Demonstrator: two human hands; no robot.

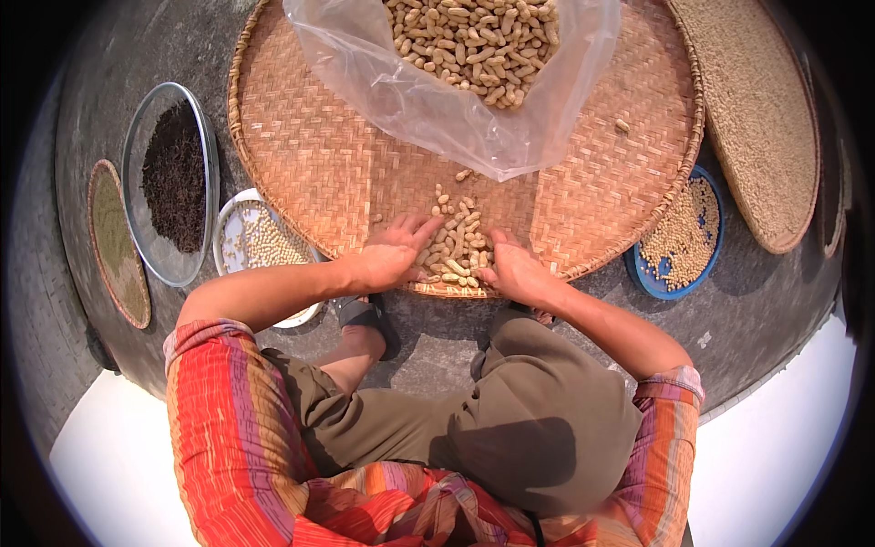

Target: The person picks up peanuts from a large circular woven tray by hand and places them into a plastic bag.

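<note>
A small pile of unshelled peanuts lies at the near edge of a large round woven bamboo tray. On the pile's left side rests my left hand, fingers spread against the nuts and the weave. From the other side my right hand touches the pile, its thumb at the nearest peanuts. Neither hand grips anything that I can see. Farther up the tray, a clear plastic bag gapes around a big heap of peanuts. A few loose nuts lie between bag and pile, and a single peanut sits at the right.
Left of the tray are a white dish of pale round beans, a glass bowl of dark dried material and a small basket of greenish grains. A blue bowl of beans and a long grain-covered tray flank the right.
</note>
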